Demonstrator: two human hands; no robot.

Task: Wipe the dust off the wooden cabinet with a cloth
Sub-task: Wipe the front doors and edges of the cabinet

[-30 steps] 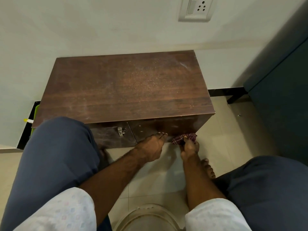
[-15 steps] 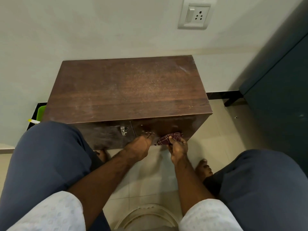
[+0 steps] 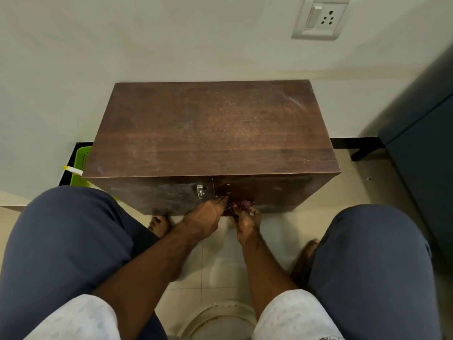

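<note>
Your right hand (image 3: 247, 220) is bunched tight around the maroon cloth (image 3: 244, 206), pressing it low against the front face of the wooden cabinet (image 3: 213, 128), just right of the door seam. Half a second back that cloth sat further right along the same panel, and a second ago it was out near the right corner, so you're sweeping leftward across the lower front. Your left hand (image 3: 204, 215) rests fingers-out and loose against the front beside the cloth, almost touching it, below the small metal latch (image 3: 201, 191); it holds nothing and looks to be steadying. Out from there, the cabinet top carries a pale speckled film of dust, thickest toward the right half, so by my read the big surface isn't done yet. A green basket (image 3: 82, 165) pokes out on the cabinet's left, against the wall.
</note>
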